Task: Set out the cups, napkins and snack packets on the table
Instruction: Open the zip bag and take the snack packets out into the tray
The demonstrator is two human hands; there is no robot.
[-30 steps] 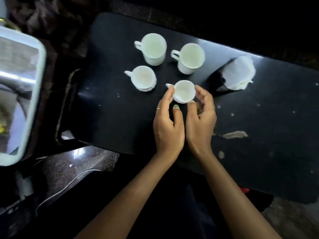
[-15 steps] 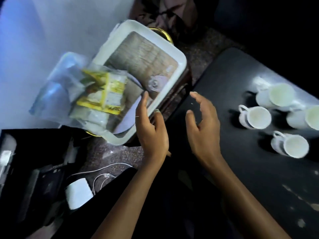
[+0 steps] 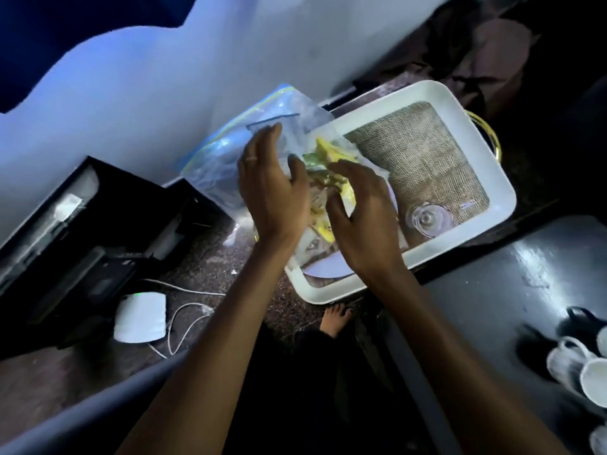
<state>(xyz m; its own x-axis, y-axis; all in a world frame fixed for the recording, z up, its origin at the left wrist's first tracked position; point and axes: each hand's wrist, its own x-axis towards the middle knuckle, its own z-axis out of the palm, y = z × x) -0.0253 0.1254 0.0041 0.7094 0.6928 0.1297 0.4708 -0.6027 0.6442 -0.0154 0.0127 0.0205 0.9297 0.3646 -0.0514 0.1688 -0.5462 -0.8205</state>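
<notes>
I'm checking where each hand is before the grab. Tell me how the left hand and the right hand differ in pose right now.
The left hand reaches farther out, over the clear zip bag's upper part; the right hand sits nearer, above the yellow snack packets at the white tray's edge. The left hand's fingers point up and stay together; the right hand's are spread and bent. Only the left shows a ring. Neither plainly grips anything yet.

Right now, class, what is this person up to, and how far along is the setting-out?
Both hands, left hand and right hand, reach over a clear zip bag of snack packets lying across the edge of the white tray. Neither plainly grips it yet. White cups already stand on the dark table.
</notes>
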